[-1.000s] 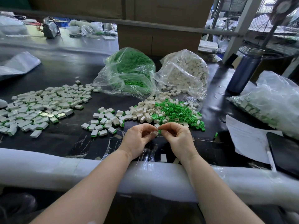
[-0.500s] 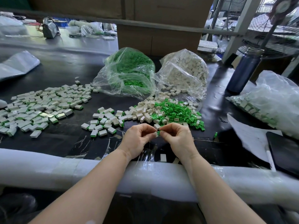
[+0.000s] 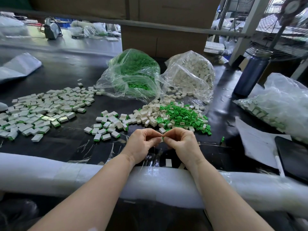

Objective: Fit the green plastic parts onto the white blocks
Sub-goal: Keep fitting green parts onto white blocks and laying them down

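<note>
Two bare hands meet fingertip to fingertip just above the near edge of a black worktop [image 3: 70, 144]. The left hand [image 3: 141, 144] has its fingers curled in, thumb and forefinger pinching a small white plastic block [image 3: 161, 139], of which only a sliver shows. The right hand [image 3: 182, 142] is curled the same way, pinching a small green plastic part [image 3: 163, 138] pressed against that block. Both pieces are mostly hidden by the fingertips.

Just beyond the hands lies a loose heap of green plastic parts [image 3: 181, 114] mixed with plain white blocks [image 3: 148, 114]. Left of that heap sits a small cluster of white blocks with green edges [image 3: 106, 125], and farther left a wide spread of the same fitted blocks [image 3: 45, 110]. Behind the heap stand two clear plastic bags, one full of green parts [image 3: 133, 75], one full of white blocks [image 3: 191, 75]. Right of the heap are a dark blue metal bottle [image 3: 251, 74], another clear bag of blocks [image 3: 280, 104], white paper sheets [image 3: 256, 144] and a black tablet [image 3: 295, 157]. A white foam-wrapped rail [image 3: 50, 174] runs along the worktop's near edge, under both forearms.
</note>
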{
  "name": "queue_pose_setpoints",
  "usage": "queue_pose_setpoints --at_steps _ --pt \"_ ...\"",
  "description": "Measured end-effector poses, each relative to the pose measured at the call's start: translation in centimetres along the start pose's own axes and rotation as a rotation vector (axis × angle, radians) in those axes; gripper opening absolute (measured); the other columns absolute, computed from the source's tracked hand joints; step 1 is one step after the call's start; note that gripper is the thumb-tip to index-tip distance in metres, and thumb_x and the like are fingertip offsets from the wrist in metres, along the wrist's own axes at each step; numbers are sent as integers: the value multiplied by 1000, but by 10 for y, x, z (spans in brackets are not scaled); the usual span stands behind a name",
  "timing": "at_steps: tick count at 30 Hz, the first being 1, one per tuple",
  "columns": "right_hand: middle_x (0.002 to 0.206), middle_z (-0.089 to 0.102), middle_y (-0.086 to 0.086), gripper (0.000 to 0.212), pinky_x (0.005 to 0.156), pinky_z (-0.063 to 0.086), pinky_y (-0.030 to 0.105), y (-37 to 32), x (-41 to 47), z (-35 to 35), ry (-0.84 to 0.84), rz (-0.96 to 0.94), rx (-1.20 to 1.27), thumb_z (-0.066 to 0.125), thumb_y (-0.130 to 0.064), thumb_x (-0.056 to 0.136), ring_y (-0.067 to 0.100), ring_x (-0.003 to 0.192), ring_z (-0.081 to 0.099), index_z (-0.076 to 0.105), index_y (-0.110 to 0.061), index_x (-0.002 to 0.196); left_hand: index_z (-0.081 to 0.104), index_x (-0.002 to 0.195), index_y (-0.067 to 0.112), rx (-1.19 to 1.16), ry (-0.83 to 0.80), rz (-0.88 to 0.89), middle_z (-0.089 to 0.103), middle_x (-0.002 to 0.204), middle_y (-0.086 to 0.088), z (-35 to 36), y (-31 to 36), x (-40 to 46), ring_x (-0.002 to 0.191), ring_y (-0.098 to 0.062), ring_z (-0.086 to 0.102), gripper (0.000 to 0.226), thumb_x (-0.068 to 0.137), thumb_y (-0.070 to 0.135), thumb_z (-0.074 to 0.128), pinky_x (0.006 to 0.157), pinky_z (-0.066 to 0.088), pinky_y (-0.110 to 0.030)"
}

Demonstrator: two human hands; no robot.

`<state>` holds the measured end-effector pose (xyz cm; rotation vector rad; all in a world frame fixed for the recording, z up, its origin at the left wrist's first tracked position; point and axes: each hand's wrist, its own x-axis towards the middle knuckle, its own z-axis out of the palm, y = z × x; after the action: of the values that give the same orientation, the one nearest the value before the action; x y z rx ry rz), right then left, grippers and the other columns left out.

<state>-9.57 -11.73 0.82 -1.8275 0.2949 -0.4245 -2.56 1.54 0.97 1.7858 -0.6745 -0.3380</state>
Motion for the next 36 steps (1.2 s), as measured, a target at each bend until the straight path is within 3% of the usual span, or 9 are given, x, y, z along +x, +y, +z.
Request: queue_pose_setpoints --at_steps 3,8,14,22,29,33,36 --pt "66 63 1 19 59 49 19 -2 0 0 0 17 -11 68 4 78 8 59 55 64 -15 77 69 84 19 23 -10 -2 67 76 6 1 0 0 71 -2 59 14 84 5 65 76 49 -12" --pt "65 62 7 32 53 47 18 -3 -2 -2 -10 73 60 68 7 76 6 49 53 51 -17 88 68 81 18 26 -32 -21 66 75 4 1 1 -1 75 -9 61 16 82 2 66 82 50 -21" --pt "57 61 1 32 49 45 19 -2 -1 -4 -66 87 101 67 12 75 6 45 53 51 -14 84 68 79 15 28 -70 -26 64 71 5 0 3 -3 66 -2 57 15 81 0 67 70 47 -9" --pt "51 60 -2 31 47 43 18 0 -1 -6 -106 92 118 65 16 72 6 43 50 52 -11 79 70 87 1 59 -104 15 61 69 4 0 4 -4 58 8 54 8 82 -2 65 66 43 -5" --pt "54 59 1 30 47 43 20 1 0 -5 -108 90 105 65 17 71 7 44 50 53 -11 76 69 84 7 96 -108 26 62 71 5 1 3 -3 63 4 56 8 82 0 66 68 44 -7" --pt "61 59 3 24 51 47 20 0 0 -2 -34 52 74 69 9 73 8 52 53 57 -13 73 71 87 13 102 -24 24 68 80 -1 3 1 -2 79 -15 64 9 82 7 67 82 51 -23" --pt "63 60 2 20 52 48 19 0 1 -2 -14 54 96 69 6 76 10 55 55 60 -11 73 70 94 15 124 -17 31 70 85 -2 4 -1 -2 83 -17 65 16 79 11 72 83 52 -26"
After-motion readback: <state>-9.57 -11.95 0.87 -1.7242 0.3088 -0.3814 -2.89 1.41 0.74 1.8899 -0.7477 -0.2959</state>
